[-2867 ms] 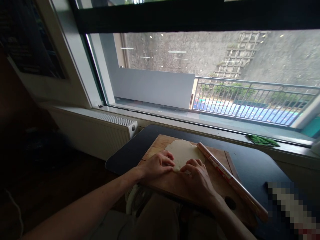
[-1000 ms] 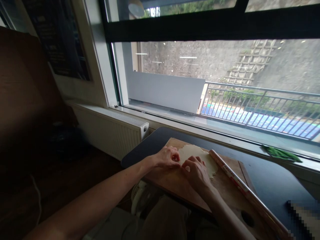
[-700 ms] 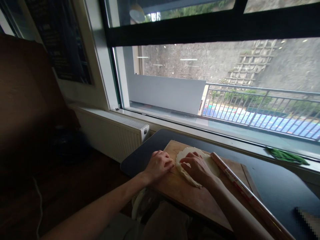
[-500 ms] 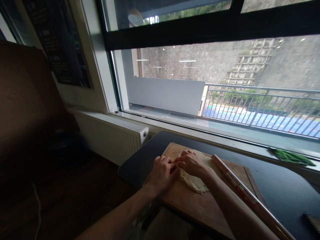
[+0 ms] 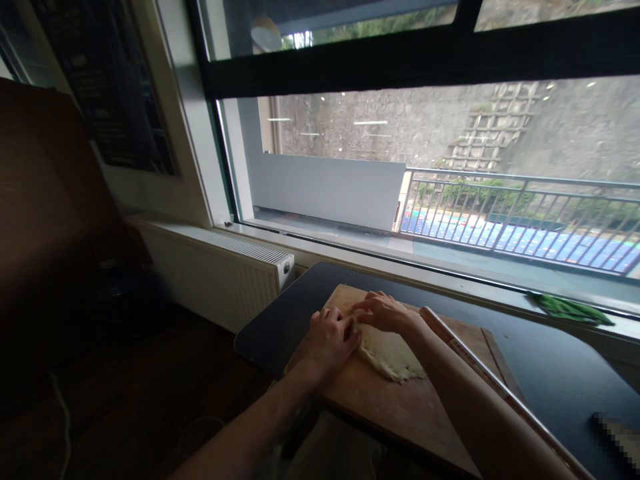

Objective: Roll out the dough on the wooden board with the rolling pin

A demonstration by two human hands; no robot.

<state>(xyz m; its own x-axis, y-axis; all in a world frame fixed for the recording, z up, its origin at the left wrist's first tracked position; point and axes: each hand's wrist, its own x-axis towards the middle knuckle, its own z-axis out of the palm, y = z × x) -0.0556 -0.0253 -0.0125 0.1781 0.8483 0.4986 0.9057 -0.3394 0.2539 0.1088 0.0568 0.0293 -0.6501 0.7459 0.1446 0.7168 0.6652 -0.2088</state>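
A flat sheet of pale dough [image 5: 391, 353] with a ragged, thicker near edge lies on a wooden board [image 5: 370, 395]. At the dough's left edge is my left hand [image 5: 332, 339], its fingers bent and pressed together on the dough. My right hand [image 5: 384, 313] reaches over the dough's far left part, fingers curled down to its edge close to my left hand. Both hands pinch the dough's rim; the fingertips are partly hidden. A long wrapped roll [image 5: 470, 363] rests slantwise over the board's right side, partly behind my right forearm.
The board is on a dark table [image 5: 545, 360] beside the window. A green cloth [image 5: 570, 309] lies on the sill at the right. A white radiator [image 5: 215, 267] stands left of the table. A blurred object [image 5: 617, 440] is at the table's right edge.
My hands have shifted slightly at the dough's left edge, and more of the dough between them and its near edge shows. The whole view has moved a little.
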